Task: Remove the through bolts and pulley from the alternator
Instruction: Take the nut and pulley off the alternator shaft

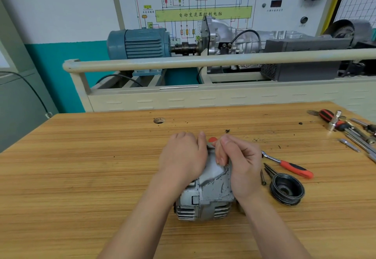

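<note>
A silver alternator [207, 193] lies on the wooden bench [101, 167] in front of me. My left hand [183, 157] grips its left side with curled fingers. My right hand [238, 163] grips the right side, fingers curled over the housing's edge. A small red part [212, 139] shows between my hands at the alternator's far end; what it is I cannot tell. The black pulley [286, 190] lies on the bench to the right, apart from the alternator. Several long thin through bolts [267, 172] lie beside the pulley.
A ratchet with a red handle [289, 166] lies right of my hands. More tools [350, 130], including a red-and-black screwdriver and sockets, sit at the bench's far right corner. A hole [159, 120] marks the bench's far side. A trainer stand with a blue motor [138, 44] stands behind.
</note>
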The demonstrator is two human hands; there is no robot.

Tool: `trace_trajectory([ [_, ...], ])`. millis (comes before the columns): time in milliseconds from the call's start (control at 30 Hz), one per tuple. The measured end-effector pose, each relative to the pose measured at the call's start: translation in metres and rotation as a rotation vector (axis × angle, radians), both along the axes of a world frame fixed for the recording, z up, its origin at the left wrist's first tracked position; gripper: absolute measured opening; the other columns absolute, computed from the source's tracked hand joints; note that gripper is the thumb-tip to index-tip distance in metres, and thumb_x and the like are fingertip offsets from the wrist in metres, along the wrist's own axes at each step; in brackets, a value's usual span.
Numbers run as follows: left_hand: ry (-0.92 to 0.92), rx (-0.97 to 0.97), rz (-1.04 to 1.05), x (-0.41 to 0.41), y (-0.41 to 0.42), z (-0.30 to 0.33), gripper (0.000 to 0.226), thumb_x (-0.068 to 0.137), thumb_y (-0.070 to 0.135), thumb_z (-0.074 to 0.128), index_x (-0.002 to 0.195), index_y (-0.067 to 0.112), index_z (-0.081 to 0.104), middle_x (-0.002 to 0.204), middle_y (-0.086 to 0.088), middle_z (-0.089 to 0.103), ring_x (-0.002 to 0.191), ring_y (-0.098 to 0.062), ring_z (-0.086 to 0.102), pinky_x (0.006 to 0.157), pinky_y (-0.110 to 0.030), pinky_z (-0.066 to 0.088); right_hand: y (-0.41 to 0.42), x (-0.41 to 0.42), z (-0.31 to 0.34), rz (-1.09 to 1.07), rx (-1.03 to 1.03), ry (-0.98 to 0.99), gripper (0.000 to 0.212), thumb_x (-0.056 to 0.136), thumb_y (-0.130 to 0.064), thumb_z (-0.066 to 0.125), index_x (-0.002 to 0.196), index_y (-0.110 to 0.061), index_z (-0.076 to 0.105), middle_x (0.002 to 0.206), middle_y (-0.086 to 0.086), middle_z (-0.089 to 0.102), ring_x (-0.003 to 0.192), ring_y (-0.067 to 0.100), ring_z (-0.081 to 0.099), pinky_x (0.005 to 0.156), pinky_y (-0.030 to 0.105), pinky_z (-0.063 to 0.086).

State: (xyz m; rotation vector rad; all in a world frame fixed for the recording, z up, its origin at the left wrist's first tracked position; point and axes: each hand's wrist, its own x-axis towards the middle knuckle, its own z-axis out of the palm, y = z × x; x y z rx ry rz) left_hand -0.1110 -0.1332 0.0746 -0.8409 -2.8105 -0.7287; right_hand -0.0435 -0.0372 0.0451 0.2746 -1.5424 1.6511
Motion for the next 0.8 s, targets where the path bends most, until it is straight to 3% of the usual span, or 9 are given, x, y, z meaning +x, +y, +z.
trace_trajectory([
  [67, 0.006, 0.044, 0.023, 0.001, 0.003, -0.003, 0.049, 0.103, 0.039, 0.023, 0.099, 0.006, 0.059, 0.106, -0.011, 0.059, 0.109, -0.026, 0.046, 0.088, -0.037, 0.038, -0.001, 0.0, 0.001, -0.01, 0.001, -0.002, 0.043, 0.086, -0.024, 0.049, 0.046, -0.01, 0.043, 0.047, 0.012, 0.036, 0.047, 0.031, 0.03, 0.051, 0.044, 0.027],
  [167, -0.041, 0.174, 0.012, 0.0, -0.003, -0.005, 0.029, 0.101, 0.027, 0.032, 0.087, 0.012, 0.052, 0.092, -0.003, 0.053, 0.099, -0.022, 0.044, 0.077, -0.033, 0.031, -0.001, -0.001, 0.001, -0.015, 0.005, -0.001, 0.045, 0.087, -0.023, 0.049, 0.047, -0.003, 0.043, 0.047, 0.015, 0.036, 0.047, 0.032, 0.031, 0.053, 0.046, 0.03],
  [233, -0.075, 0.253, 0.005, -0.002, -0.005, -0.006, 0.022, 0.098, 0.019, 0.036, 0.091, 0.012, 0.056, 0.095, -0.002, 0.055, 0.099, -0.02, 0.044, 0.076, -0.03, 0.029, -0.001, -0.001, 0.0, -0.017, -0.004, 0.009, 0.044, 0.086, -0.023, 0.05, 0.048, -0.001, 0.043, 0.047, 0.016, 0.037, 0.047, 0.032, 0.032, 0.053, 0.045, 0.031],
  [467, -0.091, 0.333, -0.018, -0.007, -0.009, -0.011, 0.023, 0.099, 0.018, 0.037, 0.094, 0.015, 0.059, 0.101, 0.002, 0.057, 0.1, -0.015, 0.047, 0.079, -0.028, 0.032, -0.002, -0.002, 0.0, -0.028, -0.06, 0.059, 0.042, 0.085, -0.02, 0.051, 0.046, -0.004, 0.045, 0.044, 0.009, 0.039, 0.047, 0.024, 0.035, 0.055, 0.038, 0.034],
  [800, -0.092, 0.342, -0.044, -0.009, -0.011, -0.015, 0.024, 0.1, 0.021, 0.034, 0.096, 0.017, 0.057, 0.101, 0.005, 0.055, 0.101, -0.011, 0.045, 0.08, -0.026, 0.031, 0.0, -0.004, -0.003, -0.049, -0.033, 0.075, 0.043, 0.087, -0.019, 0.051, 0.047, -0.004, 0.046, 0.045, 0.011, 0.039, 0.046, 0.027, 0.036, 0.054, 0.039, 0.034],
])
